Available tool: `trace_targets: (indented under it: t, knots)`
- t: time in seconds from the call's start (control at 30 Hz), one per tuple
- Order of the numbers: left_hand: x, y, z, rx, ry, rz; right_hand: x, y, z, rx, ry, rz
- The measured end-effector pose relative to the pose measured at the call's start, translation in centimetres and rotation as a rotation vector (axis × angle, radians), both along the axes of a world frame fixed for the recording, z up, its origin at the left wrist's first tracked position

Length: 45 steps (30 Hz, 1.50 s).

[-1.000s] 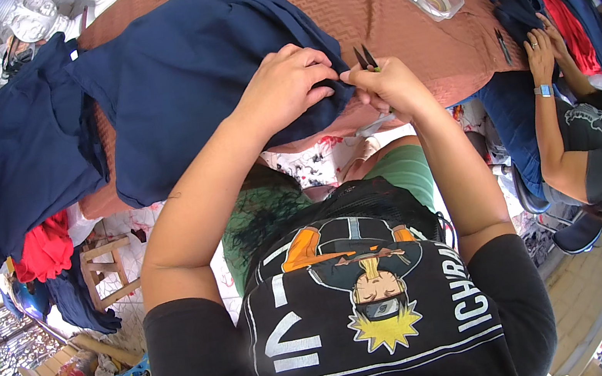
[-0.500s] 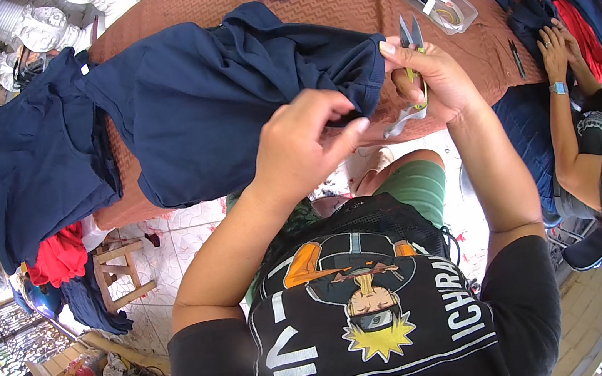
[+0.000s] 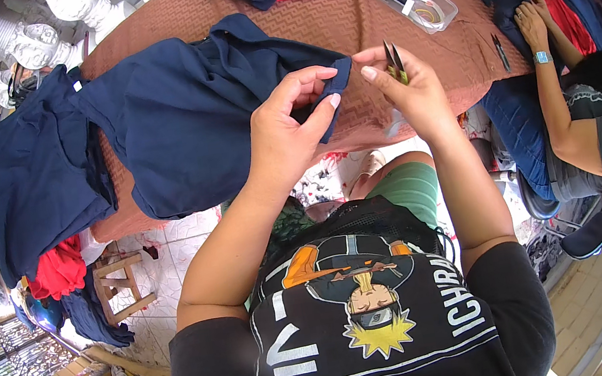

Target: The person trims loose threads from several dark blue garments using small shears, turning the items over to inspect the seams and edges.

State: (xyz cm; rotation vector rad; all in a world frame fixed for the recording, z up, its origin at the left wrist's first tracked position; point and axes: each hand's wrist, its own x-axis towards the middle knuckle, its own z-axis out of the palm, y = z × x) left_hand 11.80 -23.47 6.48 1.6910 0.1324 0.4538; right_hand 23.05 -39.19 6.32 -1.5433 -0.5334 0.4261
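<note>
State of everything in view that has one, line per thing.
navy garment: spread out, rumpled, near corner lifted
left hand: pinching the garment's corner
snips: points up, blades slightly apart
right hand: grip on snips, thumb and forefinger apart
clear plastic box: open, items inside
brown cloth: wrinkled
dark tool: lying down, untouched
co-worker's hands: on dark cloth

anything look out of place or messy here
Yes, the white tiled floor: a dark scrap lies beside the wooden stool, and red and dark bits litter it below the brown tablecloth, untidy against pale tiles. The navy garment in the left hand shows no visible damage.
</note>
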Motion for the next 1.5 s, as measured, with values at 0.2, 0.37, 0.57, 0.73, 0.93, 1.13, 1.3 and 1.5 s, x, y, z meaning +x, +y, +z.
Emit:
trace_targets:
  t: [0.2, 0.37, 0.57, 0.73, 0.93, 1.13, 1.3, 1.5]
  knots:
    - [-0.3, 0.6, 0.2, -0.206, 0.04, -0.051, -2.7, 1.0, 1.5, -0.034, -0.516, 0.006]
    - [-0.6, 0.6, -0.5, -0.248, 0.044, -0.079, -2.7, 1.8, 0.9, -0.05, -0.697, 0.012]
    - [-0.7, 0.2, -1.1, 0.12, 0.023, 0.038, -3.9, 2.1, 1.7, -0.045, -0.655, 0.008]
    - [-1.0, 0.0, -3.2, -0.116, 0.016, 0.069, -3.4, 0.3, 1.9, -0.025, -0.38, 0.17]
    - [-1.6, 0.5, -2.0, -0.086, 0.044, 0.084, -4.2, -0.6, 1.9, -0.256, -0.492, -0.064]
    - [-1.9, 0.6, -1.6, -0.116, 0.103, 0.119, -5.1, -0.5, 1.9, -0.252, -0.698, -0.062]
    - [-2.1, 0.4, -1.1, -0.127, 0.107, 0.094, -5.9, -0.5, 1.9, -0.263, -0.79, -0.072]
    - [-2.1, 0.2, -1.0, -0.116, 0.108, 0.087, -6.1, -0.3, 1.7, -0.349, -0.933, -0.097]
